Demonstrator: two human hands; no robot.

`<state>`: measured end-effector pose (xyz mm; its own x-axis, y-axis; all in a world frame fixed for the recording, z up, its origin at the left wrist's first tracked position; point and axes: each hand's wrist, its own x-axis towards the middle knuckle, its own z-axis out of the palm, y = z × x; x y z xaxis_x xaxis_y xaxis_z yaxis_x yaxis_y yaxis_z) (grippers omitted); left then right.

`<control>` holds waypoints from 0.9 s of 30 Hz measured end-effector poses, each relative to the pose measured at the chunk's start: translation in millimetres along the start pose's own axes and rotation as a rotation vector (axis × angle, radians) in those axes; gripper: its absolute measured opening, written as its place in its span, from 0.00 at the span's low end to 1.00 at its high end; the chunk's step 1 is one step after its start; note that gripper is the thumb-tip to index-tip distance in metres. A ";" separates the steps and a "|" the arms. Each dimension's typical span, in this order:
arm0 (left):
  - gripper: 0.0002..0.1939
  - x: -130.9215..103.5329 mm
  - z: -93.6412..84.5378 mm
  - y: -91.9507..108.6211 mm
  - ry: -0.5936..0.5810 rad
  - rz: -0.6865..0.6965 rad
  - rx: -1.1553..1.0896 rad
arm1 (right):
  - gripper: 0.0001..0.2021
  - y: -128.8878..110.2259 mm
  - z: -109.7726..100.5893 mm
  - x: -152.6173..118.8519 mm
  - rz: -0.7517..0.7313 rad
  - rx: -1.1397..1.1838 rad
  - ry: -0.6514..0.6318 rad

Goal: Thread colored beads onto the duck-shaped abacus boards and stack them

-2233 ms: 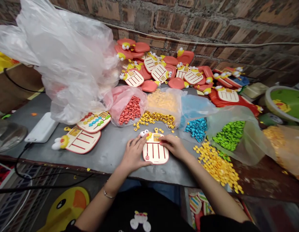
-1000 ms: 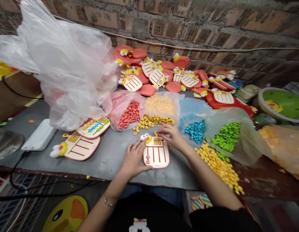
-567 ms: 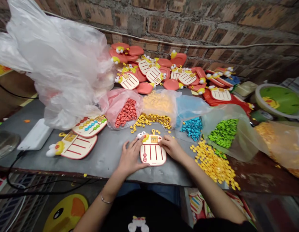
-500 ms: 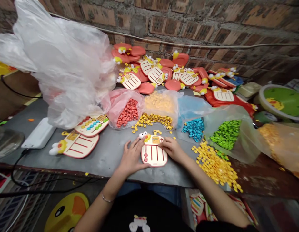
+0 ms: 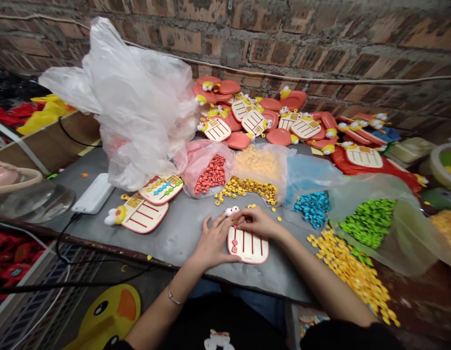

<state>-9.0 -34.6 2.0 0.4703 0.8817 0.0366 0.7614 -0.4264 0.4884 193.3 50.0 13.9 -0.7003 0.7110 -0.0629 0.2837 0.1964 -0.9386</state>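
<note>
A cream slotted board (image 5: 251,248) with a red rim and a duck head with bulging eyes lies on the grey table. Two red pieces (image 5: 234,245) sit in its leftmost slot. My left hand (image 5: 214,242) rests on the board's left side, fingers spread at the duck head and thumb along the lower edge. My right hand (image 5: 257,222) is over the board's top, fingertips pinched near the upper end of the leftmost slot; what they pinch is too small to make out. The fingertips of both hands almost meet there.
Bags of red (image 5: 211,174), gold (image 5: 260,187), blue (image 5: 312,208) and green pieces (image 5: 369,222) lie behind. Loose yellow pieces (image 5: 351,272) spread at right. Two boards (image 5: 144,214) and a white power bank (image 5: 94,194) are at left. Finished-looking boards pile up (image 5: 252,121) by the brick wall.
My right hand has moved left across the board, from its upper right to the top of the leftmost slot. My left hand stays on the board. The camera view has shifted left.
</note>
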 end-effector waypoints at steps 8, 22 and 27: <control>0.45 -0.1 -2.3 1.0 -0.006 0.043 0.027 | 0.05 -10.2 -22.2 104.6 -0.079 -0.525 0.322; 0.36 -1.0 1.2 0.4 0.019 0.069 0.028 | 0.07 -15.8 -18.1 62.6 -0.181 -0.481 0.408; 0.29 -1.8 0.0 1.4 0.015 0.088 0.034 | 0.06 0.1 -16.7 -24.6 -0.181 -0.427 0.529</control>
<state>-8.7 -36.8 2.6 0.5295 0.8434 0.0907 0.7325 -0.5086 0.4526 221.5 43.8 21.1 -0.3787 0.8540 0.3567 0.5010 0.5132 -0.6969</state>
